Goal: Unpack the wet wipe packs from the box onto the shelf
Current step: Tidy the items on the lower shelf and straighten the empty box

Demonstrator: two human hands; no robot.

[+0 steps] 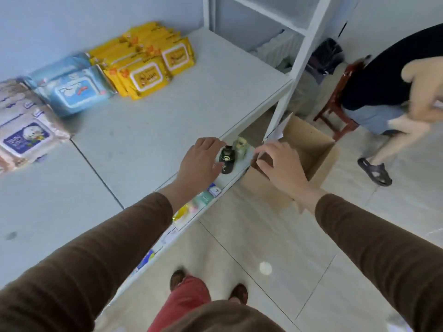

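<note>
White shelf top (pixel 148 130) fills the left and centre of the frame, front edge running diagonally from lower left up to right of centre. Pale tiled floor (pixel 275 236) takes the lower right.

Cardboard box (pixel 309 149) sits on the floor right of centre, just beside the shelf's front corner, flaps open; visible interior shows bare cardboard only.

Wet wipe packs are all on the shelf top, along the back at upper left: yellow packs (pixel 146 61) standing in rows, blue packs (pixel 72 85) left of them, touching, and pink-white packs (pixel 21 130) at the far left edge.

Second person at the right edge, dark top, sandal on the floor, motion-blurred. Red wooden stool (pixel 335 99) just behind the box.

Both arms in brown sleeves reach in from the bottom. Left hand (pixel 201 161) hovers over the shelf's front edge, fingers loosely curled, holding nothing. Right hand (pixel 278 164) is over the box's near rim, fingers spread, empty; contact with the rim: cannot tell.

Lower ledge under the shelf edge, centre frame: small dark bottle (pixel 227 159) and a pale green one (pixel 241 145) beside it, plus small packets, blurred.
</note>
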